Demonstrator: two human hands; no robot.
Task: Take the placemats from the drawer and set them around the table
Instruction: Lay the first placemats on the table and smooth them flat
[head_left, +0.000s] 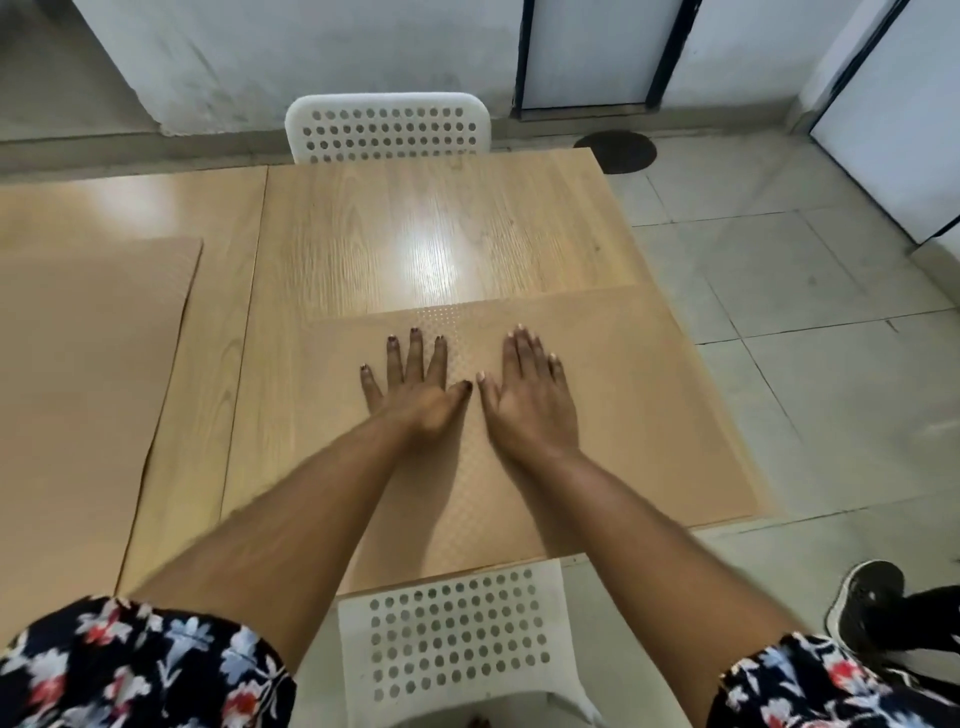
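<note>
A tan placemat (639, 415) lies flat on the near right part of the wooden table (415, 218), its right edge at the table's right side. My left hand (415, 389) and my right hand (530, 389) both rest palm down on the middle of this placemat, fingers spread, holding nothing. A second tan placemat (83, 374) lies flat on the left part of the table, apart from my hands. No drawer is in view.
A white perforated chair (387, 127) stands at the table's far side, another white perforated chair (452, 639) right below my arms. Tiled floor (779, 291) runs to the right. Another person's dark shoe (865, 603) is at the lower right.
</note>
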